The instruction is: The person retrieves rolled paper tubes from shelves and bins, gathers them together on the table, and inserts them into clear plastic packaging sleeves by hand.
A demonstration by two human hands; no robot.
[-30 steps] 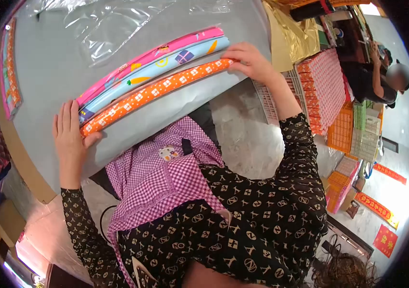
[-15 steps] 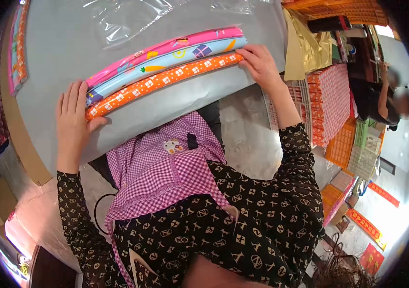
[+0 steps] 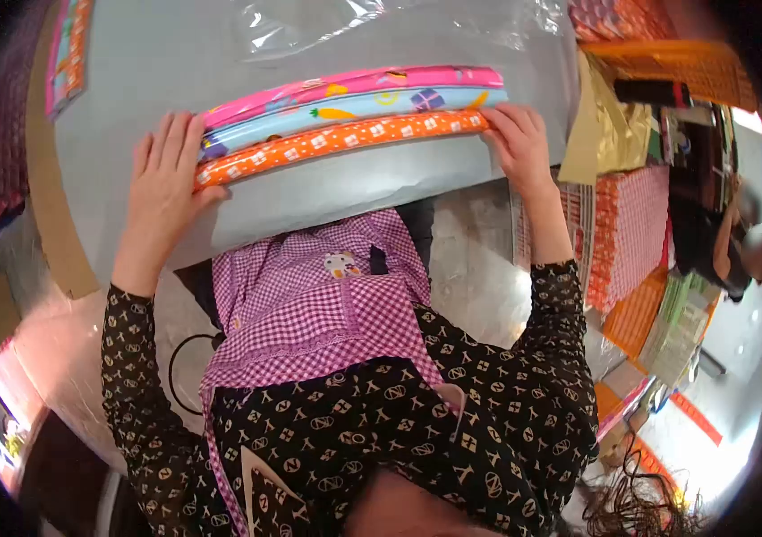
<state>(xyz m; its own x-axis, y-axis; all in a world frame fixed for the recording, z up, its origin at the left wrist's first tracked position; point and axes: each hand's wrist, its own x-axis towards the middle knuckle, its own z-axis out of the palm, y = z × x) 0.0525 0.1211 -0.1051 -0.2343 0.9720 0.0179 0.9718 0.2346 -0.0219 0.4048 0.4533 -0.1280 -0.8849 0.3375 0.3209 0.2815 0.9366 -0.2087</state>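
Three rolls of wrapping paper lie side by side on a grey table (image 3: 327, 192). The far one is a pink roll (image 3: 354, 83), the middle one a light blue roll (image 3: 367, 104) with carrots and gifts, the near one an orange roll (image 3: 345, 136) with white gift shapes. My left hand (image 3: 164, 174) is cupped against their left ends, its fingers at the back and its thumb by the orange roll. At the other end my right hand (image 3: 519, 148) has its bent fingers on the orange and blue rolls. The ends are partly hidden by my hands.
Clear plastic film (image 3: 309, 22) lies at the table's far side. Another set of rolls (image 3: 69, 54) rests at the far left. Gold foil (image 3: 613, 121), orange crates (image 3: 676, 67) and a red-and-white patterned stack (image 3: 627, 237) are on the right. Another person (image 3: 721, 242) is beyond.
The view has shifted, so the table and rolls appear further right and less slanted. Both my hands stay at the ends of the rolls.
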